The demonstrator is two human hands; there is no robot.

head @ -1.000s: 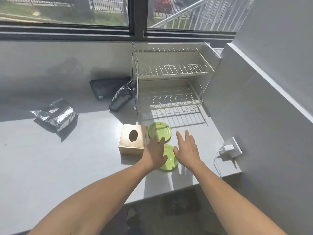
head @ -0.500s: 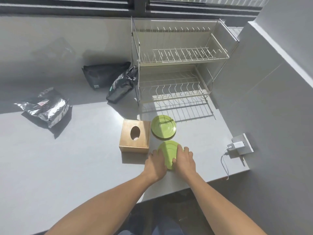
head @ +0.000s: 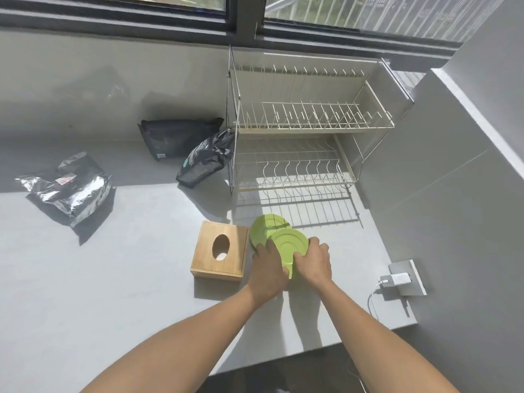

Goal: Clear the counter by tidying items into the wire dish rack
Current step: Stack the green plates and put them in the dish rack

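Both hands hold a green plate point(head: 288, 245), lifted and tilted above the grey counter point(head: 113, 279). My left hand point(head: 268, 269) grips its left edge and my right hand point(head: 313, 260) its right edge. A second green plate point(head: 265, 226) lies flat on the counter just behind, partly covered by the held one. The two-tier white wire dish rack point(head: 306, 126) stands against the back wall, with nothing on either tier.
A wooden tissue box point(head: 219, 249) sits left of the plates. Two black bags point(head: 181, 137) point(head: 205, 161) lie left of the rack, and a silver foil bag point(head: 66, 188) at far left. A wall socket with a white charger point(head: 401, 277) is at right, near the counter's front edge.
The near green plate has come up off the counter in both hands and now overlaps the far plate. My view has shifted slightly.
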